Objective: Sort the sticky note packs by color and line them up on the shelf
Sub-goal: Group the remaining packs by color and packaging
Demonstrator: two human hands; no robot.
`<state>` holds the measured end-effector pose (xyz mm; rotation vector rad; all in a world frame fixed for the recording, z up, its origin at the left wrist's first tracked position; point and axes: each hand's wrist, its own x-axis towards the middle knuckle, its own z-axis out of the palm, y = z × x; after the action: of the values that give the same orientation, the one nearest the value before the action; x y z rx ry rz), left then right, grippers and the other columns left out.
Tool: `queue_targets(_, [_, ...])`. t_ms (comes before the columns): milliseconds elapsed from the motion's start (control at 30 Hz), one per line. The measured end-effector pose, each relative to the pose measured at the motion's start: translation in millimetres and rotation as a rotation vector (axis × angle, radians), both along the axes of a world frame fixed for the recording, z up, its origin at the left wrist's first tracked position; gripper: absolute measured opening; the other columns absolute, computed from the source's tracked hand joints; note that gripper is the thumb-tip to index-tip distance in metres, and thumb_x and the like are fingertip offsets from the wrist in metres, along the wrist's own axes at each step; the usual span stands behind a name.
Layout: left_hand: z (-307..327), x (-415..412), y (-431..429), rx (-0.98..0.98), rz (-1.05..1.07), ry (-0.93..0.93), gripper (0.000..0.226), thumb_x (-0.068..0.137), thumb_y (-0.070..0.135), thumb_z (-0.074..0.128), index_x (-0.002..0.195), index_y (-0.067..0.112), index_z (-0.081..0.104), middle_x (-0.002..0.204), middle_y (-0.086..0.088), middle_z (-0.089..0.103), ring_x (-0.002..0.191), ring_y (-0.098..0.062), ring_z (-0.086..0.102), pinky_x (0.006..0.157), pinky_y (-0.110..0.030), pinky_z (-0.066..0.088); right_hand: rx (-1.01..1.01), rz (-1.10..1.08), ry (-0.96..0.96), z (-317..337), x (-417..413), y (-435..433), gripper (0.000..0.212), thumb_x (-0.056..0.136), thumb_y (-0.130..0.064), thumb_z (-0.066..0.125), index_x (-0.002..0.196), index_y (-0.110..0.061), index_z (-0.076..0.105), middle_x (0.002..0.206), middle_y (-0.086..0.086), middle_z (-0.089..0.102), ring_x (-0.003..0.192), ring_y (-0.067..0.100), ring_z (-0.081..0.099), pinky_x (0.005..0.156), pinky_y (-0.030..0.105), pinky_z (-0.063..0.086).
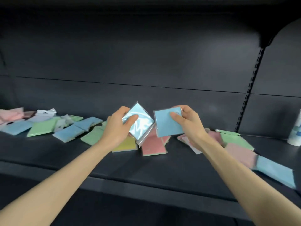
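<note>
My left hand [118, 126] grips a glossy blue sticky note pack [140, 123], tilted like a diamond, above the shelf. To its right my right hand [189, 122] holds a second blue pack [167, 125] by its upper right corner. The two packs almost touch at their edges. Below them on the dark shelf [162, 170] lie a yellow pack [126, 145] and a pink pack [154, 145]. Blue and green packs, such as a green one [42, 128], lie scattered at the left.
More packs lie at the right: green [234, 141], pink [241, 154] and a blue one [276, 170] near the front edge. A white cylindrical container [295, 132] stands at the far right. Pink packs [11, 115] sit far left. A slotted upright [250, 85] runs up the back panel.
</note>
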<state>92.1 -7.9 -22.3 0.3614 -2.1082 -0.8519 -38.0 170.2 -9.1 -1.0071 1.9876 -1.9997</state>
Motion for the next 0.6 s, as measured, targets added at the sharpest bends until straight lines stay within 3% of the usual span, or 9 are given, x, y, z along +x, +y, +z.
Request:
queue_targets(67, [-6.1, 27.8, -18.4, 0.039, -0.037, -0.017, 0.016, 0.093, 0.028, 0.055, 0.099, 0.013, 0.056, 0.084, 0.0, 0.063, 0.073, -0.017, 0.062, 0.055, -0.029, 0.053, -0.026, 0.0, -0.016, -5.6, 25.6, -23.2, 0.009, 0.093, -0.013, 0.057, 0.101, -0.01, 0.055, 0.09, -0.001, 0.066, 0.078, 0.014, 0.063, 0.061, 0.019, 0.05])
queue_targets(167, [-14.7, 74.6, -53.9, 0.075, -0.03, -0.069, 0.015, 0.095, 0.027, 0.053, 0.101, 0.013, 0.054, 0.085, 0.0, 0.061, 0.069, -0.012, 0.06, 0.047, -0.018, 0.048, -0.009, 0.009, -0.008, -15.4, 67.8, -64.7, 0.009, 0.094, -0.014, 0.055, 0.103, -0.009, 0.054, 0.089, -0.002, 0.065, 0.078, 0.011, 0.062, 0.06, 0.016, 0.049])
queue_targets(333, [-17.2, 128.9, -109.0, 0.11, 0.016, -0.088, 0.017, 0.096, 0.027, 0.051, 0.107, 0.014, 0.054, 0.086, 0.002, 0.06, 0.061, -0.01, 0.056, 0.041, -0.014, 0.042, 0.013, 0.037, 0.008, -18.6, 114.2, -125.7, 0.011, 0.096, -0.015, 0.053, 0.106, -0.011, 0.054, 0.092, -0.002, 0.064, 0.081, 0.01, 0.061, 0.067, 0.02, 0.049])
queue_targets(467, [-16.3, 148.8, -145.7, 0.087, 0.067, -0.069, 0.015, 0.096, 0.027, 0.05, 0.106, 0.016, 0.053, 0.089, 0.006, 0.057, 0.071, -0.009, 0.057, 0.041, -0.019, 0.046, 0.053, 0.024, 0.066, -15.3, 125.2, -164.7, 0.021, 0.096, -0.015, 0.052, 0.116, -0.009, 0.05, 0.096, 0.0, 0.061, 0.079, 0.006, 0.058, 0.058, 0.01, 0.046])
queue_targets(600, [-15.2, 150.6, -175.8, 0.056, 0.118, -0.096, 0.016, 0.097, 0.03, 0.048, 0.103, 0.015, 0.051, 0.086, 0.003, 0.057, 0.069, -0.009, 0.054, 0.043, -0.021, 0.044, 0.065, 0.035, 0.093, -11.9, 123.1, -194.5, 0.025, 0.095, -0.015, 0.054, 0.119, -0.011, 0.045, 0.093, 0.0, 0.061, 0.074, 0.007, 0.058, 0.051, 0.011, 0.046])
